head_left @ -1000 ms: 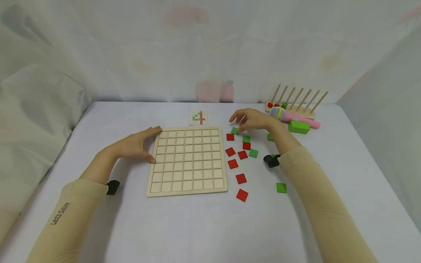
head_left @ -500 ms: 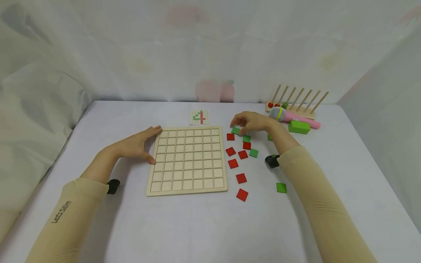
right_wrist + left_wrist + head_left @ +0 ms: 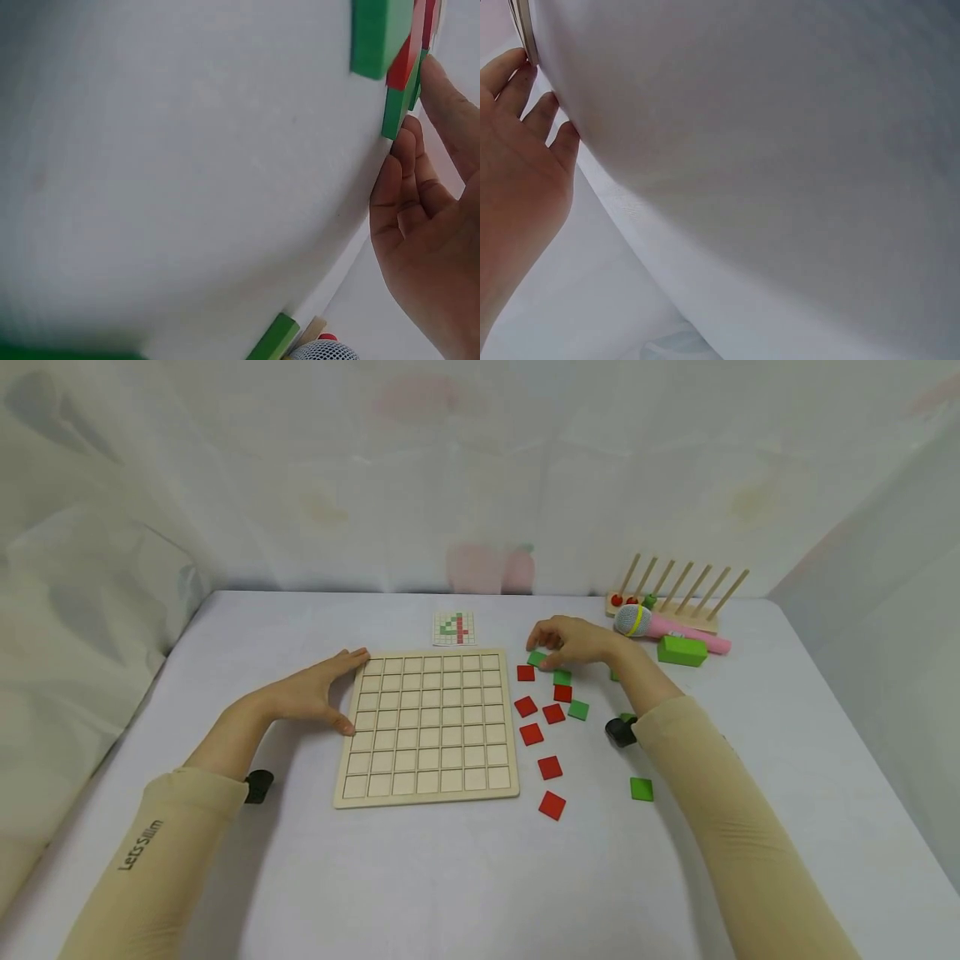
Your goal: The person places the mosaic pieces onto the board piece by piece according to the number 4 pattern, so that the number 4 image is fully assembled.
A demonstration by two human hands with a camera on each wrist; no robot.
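A pale wooden grid board (image 3: 428,728) lies flat on the table in the head view, its squares bare. My left hand (image 3: 303,691) rests against its left edge, thumb spread from the fingers; in the left wrist view the fingertips of this left hand (image 3: 525,142) reach the board's edge (image 3: 523,30). Over the loose tiles, my right hand (image 3: 573,638) has curled fingers and pinches a green square tile (image 3: 536,658) between thumb and fingertips at the table. Close by lie a red tile (image 3: 526,672) and another green tile (image 3: 562,677).
Several red tiles (image 3: 550,767) and green tiles (image 3: 641,789) lie scattered right of the board. A small pattern card (image 3: 453,628) lies behind it. At the back right are a pegged wooden rack (image 3: 701,614), a pink toy microphone (image 3: 667,628) and a green block (image 3: 682,650).
My right hand has come down onto the green tile, its fingers closing around it, and the tile has shifted slightly. The left hand and the board stay put.
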